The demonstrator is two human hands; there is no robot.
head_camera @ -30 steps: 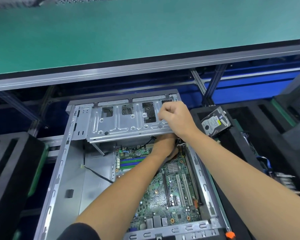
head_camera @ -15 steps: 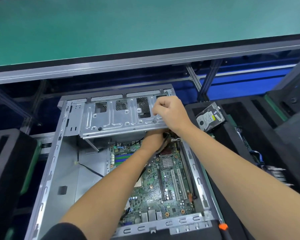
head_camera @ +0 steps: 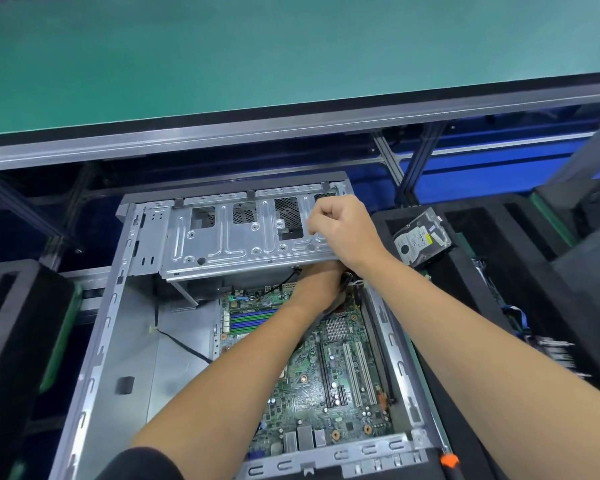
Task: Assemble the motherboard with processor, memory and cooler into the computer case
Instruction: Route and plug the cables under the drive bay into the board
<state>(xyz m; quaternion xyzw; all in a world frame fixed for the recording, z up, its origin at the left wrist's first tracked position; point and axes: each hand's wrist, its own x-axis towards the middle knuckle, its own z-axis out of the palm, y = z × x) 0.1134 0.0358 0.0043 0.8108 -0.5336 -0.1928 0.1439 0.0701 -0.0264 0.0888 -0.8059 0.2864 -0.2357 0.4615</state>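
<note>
An open grey computer case [head_camera: 94, 341] lies on its side with the green motherboard [head_camera: 326, 375] inside it. A metal drive cage [head_camera: 229, 244] spans the far end of the case. My right hand [head_camera: 343, 230] grips the cage's right part, with fingers curled over the plate. My left hand [head_camera: 319, 282] reaches under the cage near the board's far edge. Its fingers are hidden by the cage and my right wrist. Black cables [head_camera: 281, 285] run beside it. Blue and green memory slots [head_camera: 250, 320] and a small heatsink [head_camera: 336, 329] show on the board.
A hard drive [head_camera: 420, 239] rests in a black foam tray [head_camera: 499, 271] right of the case. Another black foam block [head_camera: 7, 323] stands on the left. A green-topped bench [head_camera: 257, 64] overhangs the far side. An orange-tipped tool [head_camera: 447, 460] lies by the case's near right corner.
The view has shifted a little, so the case sits further left in the picture. Both hands keep the same places, right on the cage and left beneath it.
</note>
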